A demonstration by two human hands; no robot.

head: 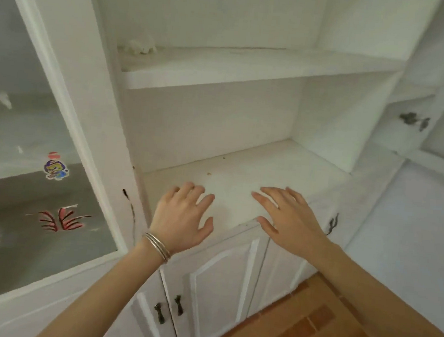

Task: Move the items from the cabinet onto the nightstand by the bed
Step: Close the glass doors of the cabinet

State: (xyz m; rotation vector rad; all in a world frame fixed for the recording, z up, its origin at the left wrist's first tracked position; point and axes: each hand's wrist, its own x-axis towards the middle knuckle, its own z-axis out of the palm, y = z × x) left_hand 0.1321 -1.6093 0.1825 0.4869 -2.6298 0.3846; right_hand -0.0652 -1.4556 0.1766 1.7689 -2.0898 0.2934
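Step in hand: I judge this to be a reach into the cabinet to pick something up, with nothing taken yet.
Task's things: the lower shelf under my palms shows only a few crumbs. The one candidate I see is a pale crumpled lump at the left end of the upper shelf; it is too blurred to say what it is. The nightstand and bed are out of view.
Left hand: palm down over the shelf's front edge, fingers spread and loose, holding nothing, bangles at the wrist.
Right hand: palm down beside it, fingers straight and apart, also empty.
Contact: I cannot tell whether my palms touch the shelf or hover above it.
Next move: probably lifting my left hand to the lump, or trying the closed lower doors by their dark handles.
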